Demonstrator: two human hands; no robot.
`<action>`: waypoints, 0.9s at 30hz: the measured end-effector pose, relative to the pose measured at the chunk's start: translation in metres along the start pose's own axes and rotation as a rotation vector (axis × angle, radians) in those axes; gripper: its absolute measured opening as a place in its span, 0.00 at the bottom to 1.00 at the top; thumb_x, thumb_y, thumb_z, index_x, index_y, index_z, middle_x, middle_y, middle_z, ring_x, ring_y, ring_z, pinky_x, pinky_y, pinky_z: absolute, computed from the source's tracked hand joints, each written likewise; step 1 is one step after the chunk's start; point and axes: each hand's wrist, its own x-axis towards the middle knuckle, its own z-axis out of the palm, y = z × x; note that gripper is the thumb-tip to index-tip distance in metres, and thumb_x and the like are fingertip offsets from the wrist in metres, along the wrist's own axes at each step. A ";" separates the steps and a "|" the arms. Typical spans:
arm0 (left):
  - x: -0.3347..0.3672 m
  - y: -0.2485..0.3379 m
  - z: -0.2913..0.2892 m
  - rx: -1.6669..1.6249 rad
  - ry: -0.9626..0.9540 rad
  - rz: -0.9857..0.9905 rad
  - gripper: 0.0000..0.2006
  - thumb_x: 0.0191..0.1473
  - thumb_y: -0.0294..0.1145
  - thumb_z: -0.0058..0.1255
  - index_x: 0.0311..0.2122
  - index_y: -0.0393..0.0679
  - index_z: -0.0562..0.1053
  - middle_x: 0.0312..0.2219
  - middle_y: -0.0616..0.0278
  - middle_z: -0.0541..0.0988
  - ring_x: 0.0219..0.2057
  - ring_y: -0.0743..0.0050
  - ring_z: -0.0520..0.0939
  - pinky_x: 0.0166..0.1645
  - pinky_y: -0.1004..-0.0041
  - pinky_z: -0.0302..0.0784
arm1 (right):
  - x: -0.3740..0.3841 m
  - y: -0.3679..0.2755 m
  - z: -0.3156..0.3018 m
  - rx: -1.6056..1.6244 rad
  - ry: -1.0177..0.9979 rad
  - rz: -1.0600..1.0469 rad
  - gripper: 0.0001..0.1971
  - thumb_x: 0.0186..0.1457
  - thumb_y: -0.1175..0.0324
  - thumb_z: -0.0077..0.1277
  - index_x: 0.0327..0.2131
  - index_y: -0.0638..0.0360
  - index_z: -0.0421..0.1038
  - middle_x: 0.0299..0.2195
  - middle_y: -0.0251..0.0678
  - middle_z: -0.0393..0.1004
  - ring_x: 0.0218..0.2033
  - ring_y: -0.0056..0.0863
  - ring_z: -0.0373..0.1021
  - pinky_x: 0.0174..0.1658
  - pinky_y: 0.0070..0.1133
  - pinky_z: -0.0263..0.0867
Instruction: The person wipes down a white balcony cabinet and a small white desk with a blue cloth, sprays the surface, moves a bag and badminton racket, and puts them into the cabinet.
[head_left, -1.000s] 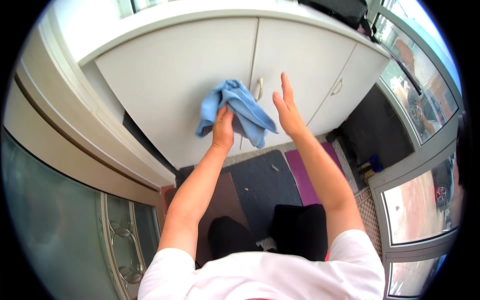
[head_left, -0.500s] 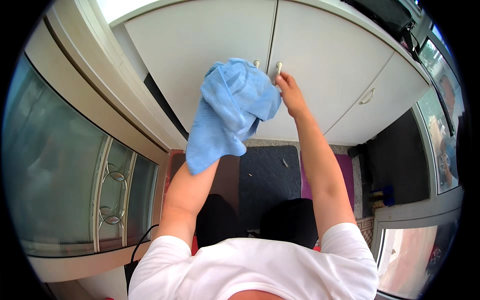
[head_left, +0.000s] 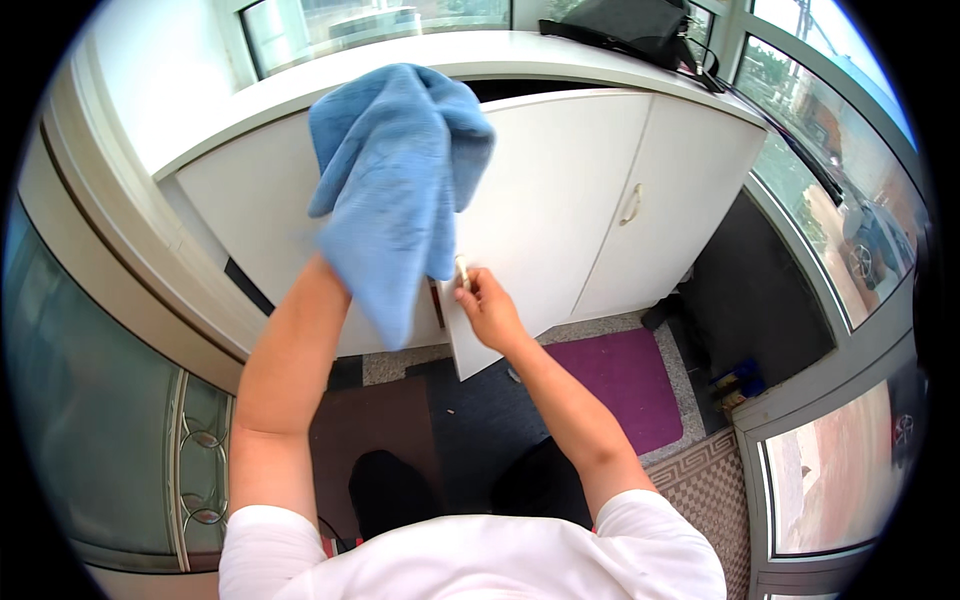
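1. Left hand (head_left: 335, 262): raised, hidden behind a blue cloth (head_left: 395, 180). The cloth hangs over the hand at about 11 o'clock from frame centre, in front of the white cabinet (head_left: 250, 200). Whether the fingers are closed on the cloth cannot be told; it drapes from the hand.
2. Right hand (head_left: 487, 308): fingers closed on the metal handle (head_left: 463, 270) of the middle cabinet door (head_left: 545, 200), close to frame centre.
3. Middle cabinet door: stands ajar, its lower corner swung out over the floor, a dark gap along its top edge.
4. Right-hand door (head_left: 690, 190): shut, with a curved handle (head_left: 631, 203) at about 1 o'clock.
5. Countertop (head_left: 560, 55): white; a black bag (head_left: 625, 22) rests on it at 12 o'clock.
6. Floor: a purple mat (head_left: 625, 385) at about 4 o'clock and a dark mat (head_left: 470, 430) below the right hand.
7. Packages, labels, signs: small blue and yellow items (head_left: 738, 380) lie at 4 o'clock, too small to identify.
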 end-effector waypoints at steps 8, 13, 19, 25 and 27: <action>0.079 0.080 0.068 0.875 -1.025 0.027 0.11 0.46 0.38 0.51 0.32 0.43 0.76 0.28 0.56 0.77 0.35 0.69 0.75 0.44 0.71 0.69 | -0.027 0.009 -0.027 -0.053 -0.064 -0.091 0.06 0.53 0.73 0.48 0.33 0.61 0.63 0.28 0.39 0.67 0.31 0.31 0.67 0.38 0.24 0.64; 0.115 0.032 0.101 0.765 -1.024 0.236 0.10 0.39 0.37 0.56 0.22 0.40 0.77 0.20 0.52 0.76 0.27 0.63 0.77 0.33 0.67 0.72 | -0.045 -0.001 -0.041 0.005 -0.124 -0.115 0.06 0.53 0.70 0.48 0.32 0.60 0.63 0.28 0.41 0.67 0.31 0.37 0.66 0.35 0.27 0.63; 0.138 0.046 0.226 1.044 -1.462 0.275 0.11 0.36 0.36 0.56 0.26 0.40 0.78 0.23 0.50 0.78 0.24 0.57 0.78 0.30 0.66 0.73 | -0.058 0.000 -0.063 0.089 -0.155 -0.188 0.06 0.52 0.71 0.49 0.31 0.60 0.63 0.28 0.41 0.65 0.31 0.40 0.64 0.35 0.29 0.60; 0.153 -0.011 0.288 1.194 -1.593 0.444 0.14 0.37 0.39 0.53 0.30 0.43 0.78 0.26 0.48 0.78 0.26 0.53 0.78 0.30 0.63 0.73 | -0.080 -0.001 -0.086 0.152 -0.154 -0.207 0.05 0.50 0.73 0.48 0.28 0.61 0.62 0.24 0.42 0.65 0.29 0.42 0.63 0.33 0.32 0.59; 0.155 -0.024 0.303 1.326 -1.567 0.315 0.14 0.42 0.39 0.50 0.33 0.43 0.78 0.30 0.49 0.78 0.30 0.51 0.78 0.34 0.63 0.73 | -0.087 0.002 -0.094 0.156 -0.181 -0.177 0.05 0.49 0.73 0.48 0.28 0.61 0.62 0.24 0.42 0.65 0.29 0.42 0.63 0.33 0.32 0.59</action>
